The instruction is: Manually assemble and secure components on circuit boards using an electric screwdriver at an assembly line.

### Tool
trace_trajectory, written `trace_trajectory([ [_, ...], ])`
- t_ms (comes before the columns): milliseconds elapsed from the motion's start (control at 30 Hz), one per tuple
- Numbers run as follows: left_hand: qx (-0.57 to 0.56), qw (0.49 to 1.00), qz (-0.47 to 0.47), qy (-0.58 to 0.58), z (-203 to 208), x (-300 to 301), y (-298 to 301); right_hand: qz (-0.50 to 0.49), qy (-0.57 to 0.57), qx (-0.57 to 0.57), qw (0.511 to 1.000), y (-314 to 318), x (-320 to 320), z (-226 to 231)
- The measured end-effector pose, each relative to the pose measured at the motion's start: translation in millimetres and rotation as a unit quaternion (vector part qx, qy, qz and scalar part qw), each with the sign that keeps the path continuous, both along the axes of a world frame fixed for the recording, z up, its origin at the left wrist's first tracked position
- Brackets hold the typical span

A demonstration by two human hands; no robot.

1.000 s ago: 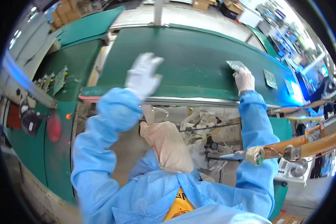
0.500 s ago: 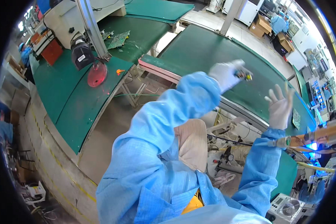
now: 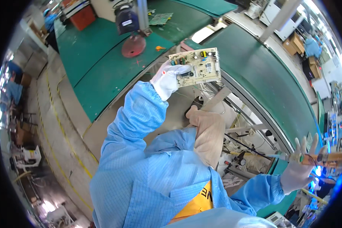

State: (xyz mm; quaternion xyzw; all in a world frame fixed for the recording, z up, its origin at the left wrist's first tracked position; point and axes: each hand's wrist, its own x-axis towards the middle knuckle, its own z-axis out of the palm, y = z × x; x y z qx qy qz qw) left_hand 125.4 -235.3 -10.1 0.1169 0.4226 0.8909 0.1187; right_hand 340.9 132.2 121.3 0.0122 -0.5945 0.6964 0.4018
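Observation:
My left hand (image 3: 166,80), in a white glove, grips a pale printed circuit board (image 3: 205,72) by its left side. The board's component side faces up, with coils, capacitors and connectors along the edges. It is held in the air over the gap between the left bench and the green conveyor belt (image 3: 250,57). My right hand (image 3: 294,175), also gloved, is at the lower right with fingers spread and nothing visible in it. A brown cylindrical tool (image 3: 328,158) with a metal end crosses in front of its fingers.
On the left green-matted bench (image 3: 98,64) a black device (image 3: 126,19) hangs from a metal post above a red disc (image 3: 133,47). Beside them lies a small orange object (image 3: 159,48). Another circuit board (image 3: 161,19) lies farther back. Cables and a metal frame (image 3: 247,128) are below the belt.
My left hand has swung left from over the belt, and the board now shows its broad face. My right hand has moved down and right, behind the brown tool. The view has shifted too.

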Motion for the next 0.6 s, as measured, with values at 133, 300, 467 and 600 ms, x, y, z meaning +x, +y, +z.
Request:
trace_trajectory([
  [133,0.01,0.993,0.118,-0.007,6,21,-49,-0.065,-0.095,0.027,0.993,-15,-5,-12],
  [300,-0.028,0.971,0.236,-0.036,11,43,-107,-0.086,-0.082,-0.064,0.991,-26,-15,-16],
  [467,-0.027,0.959,0.274,-0.06,8,41,-134,-0.062,-0.076,-0.03,0.995,-9,-18,-26],
  [600,-0.022,0.958,0.282,-0.052,2,36,-145,-0.121,-0.024,0.095,0.988,28,-15,-50],
])
